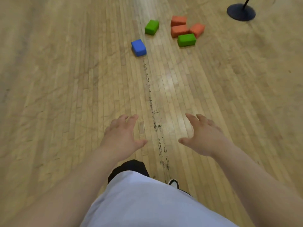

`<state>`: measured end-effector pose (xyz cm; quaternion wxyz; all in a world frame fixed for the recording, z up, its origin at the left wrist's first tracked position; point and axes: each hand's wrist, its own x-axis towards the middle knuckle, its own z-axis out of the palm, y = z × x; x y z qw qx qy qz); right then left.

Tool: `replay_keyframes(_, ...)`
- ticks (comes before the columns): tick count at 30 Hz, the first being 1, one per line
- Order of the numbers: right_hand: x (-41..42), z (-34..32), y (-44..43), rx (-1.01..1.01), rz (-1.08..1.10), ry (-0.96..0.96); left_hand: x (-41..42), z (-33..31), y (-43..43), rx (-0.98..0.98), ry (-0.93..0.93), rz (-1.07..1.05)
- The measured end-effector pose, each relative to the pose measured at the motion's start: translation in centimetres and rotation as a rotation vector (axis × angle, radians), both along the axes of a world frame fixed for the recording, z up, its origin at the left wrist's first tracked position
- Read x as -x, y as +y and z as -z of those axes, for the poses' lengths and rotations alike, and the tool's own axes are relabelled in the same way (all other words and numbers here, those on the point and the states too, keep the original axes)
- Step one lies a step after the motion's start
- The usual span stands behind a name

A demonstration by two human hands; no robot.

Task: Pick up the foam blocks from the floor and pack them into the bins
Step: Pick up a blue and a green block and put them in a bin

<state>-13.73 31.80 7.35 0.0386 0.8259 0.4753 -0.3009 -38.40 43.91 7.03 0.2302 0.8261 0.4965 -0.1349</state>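
Down in the lower middle of the view, both hands are held out over the wooden floor [65,79], well short of the blue block [138,47] and touching nothing. The left hand [121,136] hangs palm down, fingers spread and loosely bent, thumb pointing inward. The right hand [205,136] mirrors it, fingers splayed and thumb turned toward the left hand, and neither holds anything. The blue block lies flat on the floor by itself, far ahead of the hands. Beyond it and a little to its right sits a green block [152,27], apart from the blue one. Farther right of the blue block is a cluster. A second green block [186,39] lies on its near side, with three orange blocks [179,30] behind it. Two of them lie one behind the other and seem to touch, and the third is angled at the right edge, just beside the second green block; whether those two touch I cannot tell. Far to the right of the blue block, past the cluster, a dark round stand base [241,11] with a thin pole rests on the floor. A dark scuff line [154,112] runs from just short of the blue block back between the hands. Below the hands are grey clothing [147,202], a black shoe [131,166] and the tip of a white-edged shoe [173,183].
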Motion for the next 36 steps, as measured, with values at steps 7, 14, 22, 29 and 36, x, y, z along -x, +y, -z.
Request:
replay_keyframes(7, -4.5, 1.4, 9.7, 0.001, -0.057, 0.027, -4.5, 0.8, 9.0, -0.014, 0.01, -0.008)
replay_keyframes(14, -7.5, 1.5, 24.3, 0.013, -0.028, 0.018, -7.5, 2.0, 24.4, 0.002, 0.002, 0.024)
replay_keyframes(22, -11.5, -0.4, 37.8, -0.019, 0.006, 0.002, -12.3, 0.6, 40.1, -0.023, 0.004, 0.108)
replay_keyframes(29, -19.4, 1.1, 47.5, 0.005, -0.035, 0.007, -20.0, 2.6, 48.5, -0.008, 0.024, 0.066)
replay_keyframes(36, -31.1, 3.1, 59.2, -0.013, -0.169, 0.012, -29.5, 3.8, 57.0, -0.023, 0.045, -0.094)
